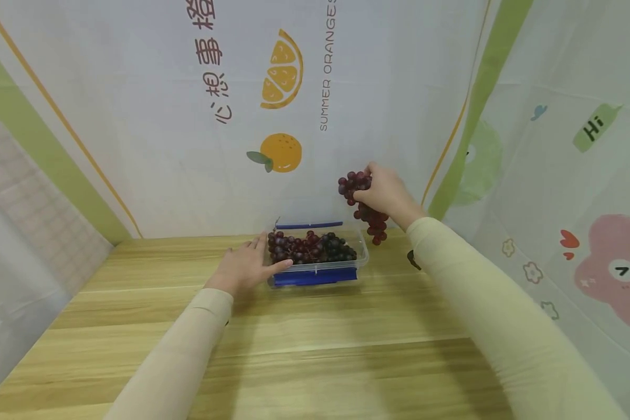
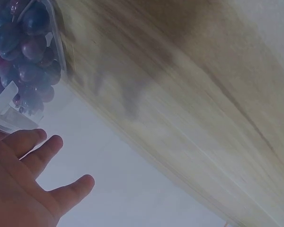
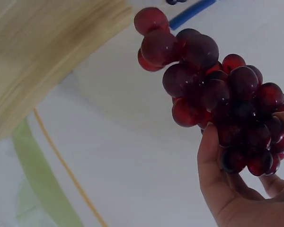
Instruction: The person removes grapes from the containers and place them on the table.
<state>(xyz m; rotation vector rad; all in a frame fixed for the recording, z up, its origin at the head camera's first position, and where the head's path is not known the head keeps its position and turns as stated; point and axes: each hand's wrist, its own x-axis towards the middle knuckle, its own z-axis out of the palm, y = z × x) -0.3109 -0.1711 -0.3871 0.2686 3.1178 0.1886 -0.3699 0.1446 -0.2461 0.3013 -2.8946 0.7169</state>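
Observation:
My right hand (image 1: 388, 192) holds up a bunch of dark red grapes (image 3: 217, 90) by its thicker end, above and to the right of a clear plastic container (image 1: 362, 252). The rest of the bunch dangles below the fingers. Inside the container lie more grapes (image 1: 304, 248), red on the left and nearly black toward the right. My left hand (image 1: 244, 265) rests against the container's left end, fingers spread and the thumb lying along the front rim. In the left wrist view, its fingers extend beside the container wall.
Blue clip flaps (image 1: 315, 277) line the container's long sides. It stands at the back of a wood-grain table (image 1: 304, 350), close to a white cloth (image 1: 152, 146) printed with oranges. Another printed cloth (image 1: 546, 192) hangs on the right.

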